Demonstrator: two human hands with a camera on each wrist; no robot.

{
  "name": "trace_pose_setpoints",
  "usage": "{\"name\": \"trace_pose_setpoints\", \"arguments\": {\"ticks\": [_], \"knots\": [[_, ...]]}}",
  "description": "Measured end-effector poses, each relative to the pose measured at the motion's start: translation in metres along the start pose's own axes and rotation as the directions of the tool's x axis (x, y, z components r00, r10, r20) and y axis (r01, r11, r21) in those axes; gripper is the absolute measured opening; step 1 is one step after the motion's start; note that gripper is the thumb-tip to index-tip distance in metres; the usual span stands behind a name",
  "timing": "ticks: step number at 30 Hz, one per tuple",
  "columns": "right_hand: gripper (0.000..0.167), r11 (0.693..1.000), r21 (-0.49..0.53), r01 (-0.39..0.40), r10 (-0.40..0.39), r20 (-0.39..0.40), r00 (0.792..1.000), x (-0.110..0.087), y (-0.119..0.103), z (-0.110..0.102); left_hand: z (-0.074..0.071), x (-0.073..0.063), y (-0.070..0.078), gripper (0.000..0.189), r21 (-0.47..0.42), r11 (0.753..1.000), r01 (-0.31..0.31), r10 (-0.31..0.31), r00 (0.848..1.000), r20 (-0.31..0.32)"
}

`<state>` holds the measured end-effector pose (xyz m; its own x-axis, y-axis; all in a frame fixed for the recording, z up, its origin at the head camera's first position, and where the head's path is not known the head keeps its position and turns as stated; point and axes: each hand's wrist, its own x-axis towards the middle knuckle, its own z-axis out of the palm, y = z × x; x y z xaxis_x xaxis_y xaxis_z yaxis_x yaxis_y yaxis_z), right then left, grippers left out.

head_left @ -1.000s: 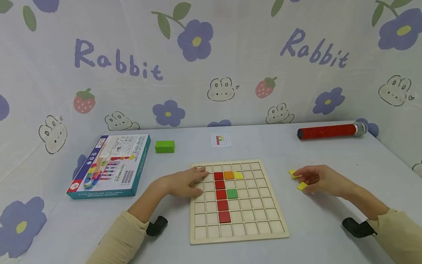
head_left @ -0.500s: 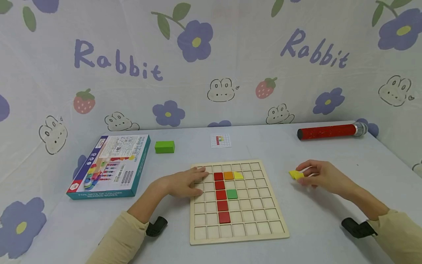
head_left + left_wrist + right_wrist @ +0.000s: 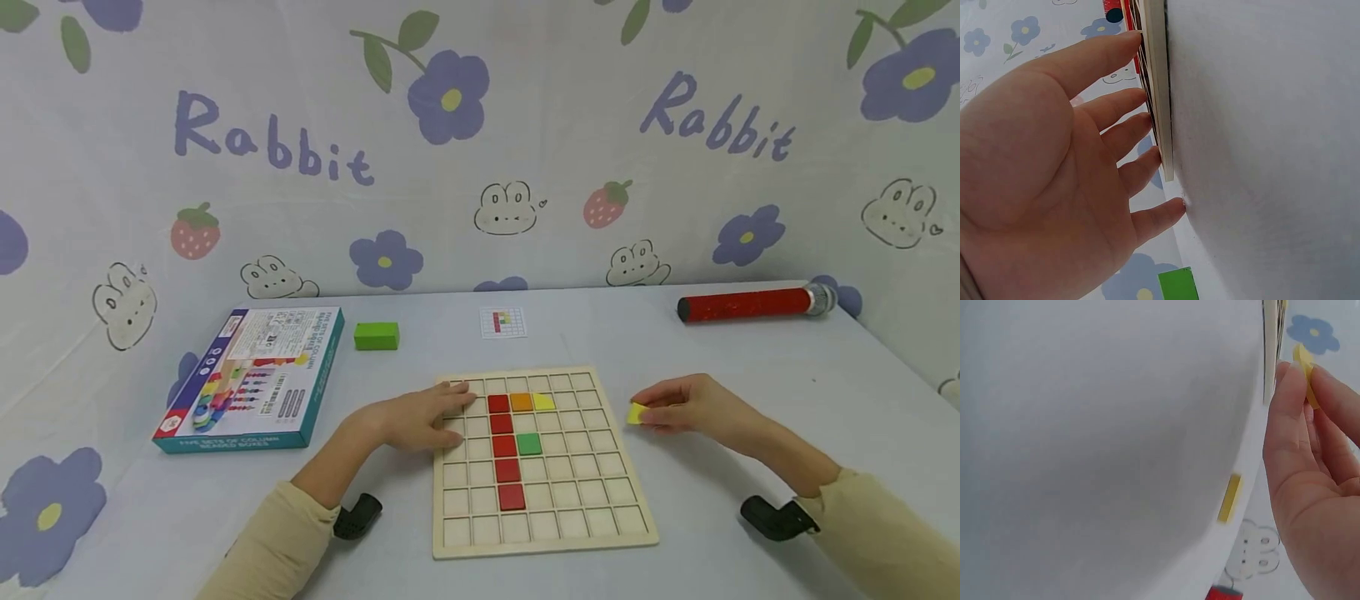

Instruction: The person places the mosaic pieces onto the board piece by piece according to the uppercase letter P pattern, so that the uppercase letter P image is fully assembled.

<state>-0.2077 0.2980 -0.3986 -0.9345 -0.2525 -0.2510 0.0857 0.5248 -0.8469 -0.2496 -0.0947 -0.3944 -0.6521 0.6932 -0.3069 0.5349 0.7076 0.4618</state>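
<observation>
A wooden grid board [image 3: 570, 500] lies on the table, with a column of red square tiles [image 3: 505, 446], an orange tile [image 3: 521, 402], a yellow tile with one rounded corner [image 3: 543, 402] and a green tile [image 3: 528, 443] in its cells. My left hand [image 3: 416, 417] rests on the board's left edge; in the left wrist view its fingers [image 3: 1113, 109] are spread along that edge. Just off the board's right side, my right hand [image 3: 678, 404] pinches a small yellow tile [image 3: 1307, 375] between thumb and fingertips. Another yellow tile [image 3: 1230, 499] lies on the table, hidden behind the hand in the head view.
Behind the board lies a small printed pattern card [image 3: 503, 322]. A green block [image 3: 377, 336] and a flat toy box [image 3: 251, 375] are at the left. At the back right lies a red tube [image 3: 742, 303] with a silvery end. A printed cloth [image 3: 315, 217] hangs behind.
My right hand has taken up one of the two yellow tiles and moved left with it to near the board's right edge. My left hand has stayed where it was.
</observation>
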Motion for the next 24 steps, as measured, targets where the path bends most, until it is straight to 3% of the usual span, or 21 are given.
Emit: {"name": "trace_pose_setpoints", "arguments": {"ticks": [6,14,24], "knots": [[0.043,0.998,0.050,0.025,-0.029,0.079,0.996,0.012,-0.014,0.018,0.001,0.000,-0.001,0.063,0.005,1.000,0.002,-0.002,1.000,-0.003],[0.036,0.999,0.023,0.032,-0.036,0.152,0.988,0.024,-0.032,0.044,0.001,0.000,-0.001,0.062,0.011,1.000,-0.008,0.008,1.000,-0.008],[0.027,0.997,-0.069,0.025,-0.015,0.149,0.989,0.031,-0.052,0.067,0.003,0.001,-0.004,0.063,0.016,1.000,-0.007,0.008,1.000,-0.015]]}}
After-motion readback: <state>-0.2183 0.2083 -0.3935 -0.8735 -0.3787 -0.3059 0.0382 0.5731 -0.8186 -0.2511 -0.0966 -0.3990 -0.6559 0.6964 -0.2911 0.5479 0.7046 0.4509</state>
